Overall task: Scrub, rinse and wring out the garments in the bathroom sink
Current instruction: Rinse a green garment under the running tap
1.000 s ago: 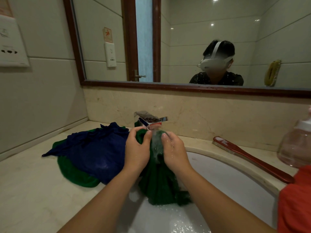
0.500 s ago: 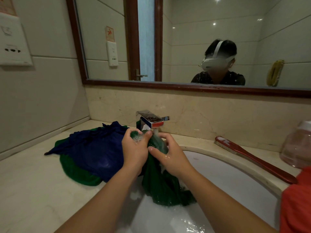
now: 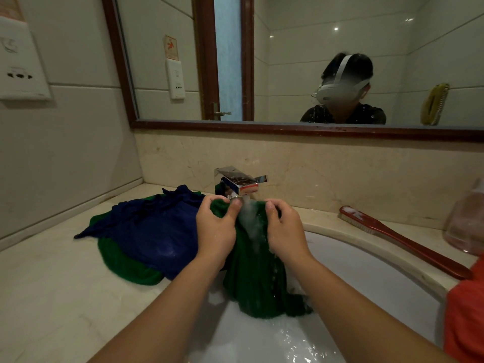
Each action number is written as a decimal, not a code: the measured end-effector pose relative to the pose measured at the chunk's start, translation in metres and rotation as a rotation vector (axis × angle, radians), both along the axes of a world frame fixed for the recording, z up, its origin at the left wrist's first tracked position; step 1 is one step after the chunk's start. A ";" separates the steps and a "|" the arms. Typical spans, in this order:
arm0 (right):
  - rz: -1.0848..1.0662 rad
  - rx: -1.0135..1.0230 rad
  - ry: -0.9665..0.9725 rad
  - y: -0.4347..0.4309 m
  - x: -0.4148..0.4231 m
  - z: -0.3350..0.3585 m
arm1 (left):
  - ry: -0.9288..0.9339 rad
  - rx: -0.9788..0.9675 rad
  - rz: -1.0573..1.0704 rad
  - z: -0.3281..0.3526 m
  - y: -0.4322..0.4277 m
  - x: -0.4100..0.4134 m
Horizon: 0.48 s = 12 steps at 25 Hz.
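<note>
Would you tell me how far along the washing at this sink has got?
Done: nothing plainly finished. In hand: the left hand and right hand grip the green garment under the running faucet over the sink, rinsing it. Left: wringing it out, then the blue garment and the green cloth beneath it on the counter; whether those are washed cannot be told.

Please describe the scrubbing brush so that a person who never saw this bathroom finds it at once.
Start at the white sink below the wide mirror. On the marble counter behind its right rim, right of the chrome faucet, lies the brush. It is the only long, rigid thing there: a dark red handle with pale bristles at the faucet end.
</note>
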State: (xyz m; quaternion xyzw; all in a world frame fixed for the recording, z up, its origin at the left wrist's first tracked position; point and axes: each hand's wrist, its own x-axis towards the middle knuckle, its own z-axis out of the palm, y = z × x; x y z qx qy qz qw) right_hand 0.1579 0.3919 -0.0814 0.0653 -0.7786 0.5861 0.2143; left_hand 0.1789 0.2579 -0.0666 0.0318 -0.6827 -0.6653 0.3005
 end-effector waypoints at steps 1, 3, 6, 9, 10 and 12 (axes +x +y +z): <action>0.006 0.009 -0.013 -0.003 0.001 0.000 | 0.019 0.019 0.029 0.001 -0.001 0.000; 0.052 0.038 -0.049 -0.009 0.004 -0.001 | 0.049 0.067 0.098 0.001 -0.003 -0.001; 0.156 0.117 -0.088 -0.017 0.010 -0.005 | 0.088 0.094 0.167 0.001 -0.004 -0.001; 0.177 0.115 -0.116 -0.020 0.011 -0.008 | 0.083 0.078 0.167 -0.001 -0.006 -0.003; 0.158 0.092 -0.111 -0.020 0.011 -0.007 | 0.075 0.080 0.152 -0.002 -0.006 -0.004; 0.090 0.031 -0.090 -0.016 0.009 -0.004 | 0.059 0.077 0.114 -0.003 -0.005 -0.005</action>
